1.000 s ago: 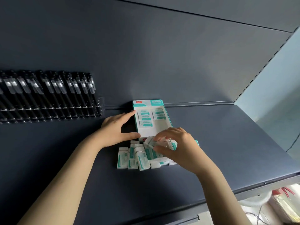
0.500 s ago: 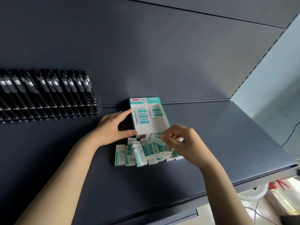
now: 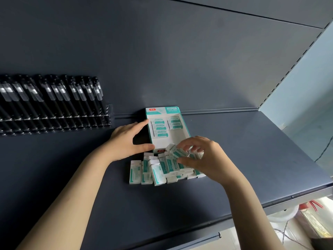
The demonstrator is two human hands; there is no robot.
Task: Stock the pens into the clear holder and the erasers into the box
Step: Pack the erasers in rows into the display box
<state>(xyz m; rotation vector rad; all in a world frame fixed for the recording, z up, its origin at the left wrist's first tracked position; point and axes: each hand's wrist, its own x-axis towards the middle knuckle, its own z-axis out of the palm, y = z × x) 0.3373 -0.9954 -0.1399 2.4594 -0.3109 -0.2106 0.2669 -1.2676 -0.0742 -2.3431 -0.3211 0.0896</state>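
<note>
A white and teal eraser box (image 3: 180,136) lies open on the dark shelf, with several erasers (image 3: 160,127) packed at its far end. My left hand (image 3: 126,141) rests against the box's left wall, thumb at its near corner. A loose pile of wrapped erasers (image 3: 153,172) lies just in front of the box. My right hand (image 3: 203,157) hovers over the pile's right side, fingers pinched on one eraser (image 3: 178,152) lifted at the box's near edge. At the far left, black pens (image 3: 54,98) fill a clear holder (image 3: 108,114).
The dark shelf (image 3: 252,159) ends in a metal front edge (image 3: 288,199) at the lower right. A dark back panel (image 3: 162,60) rises behind the box. A pale side wall (image 3: 306,105) closes the right end. Floor clutter shows below the shelf.
My right hand has lifted an eraser from the pile toward the box's near edge. My left hand has stayed against the box.
</note>
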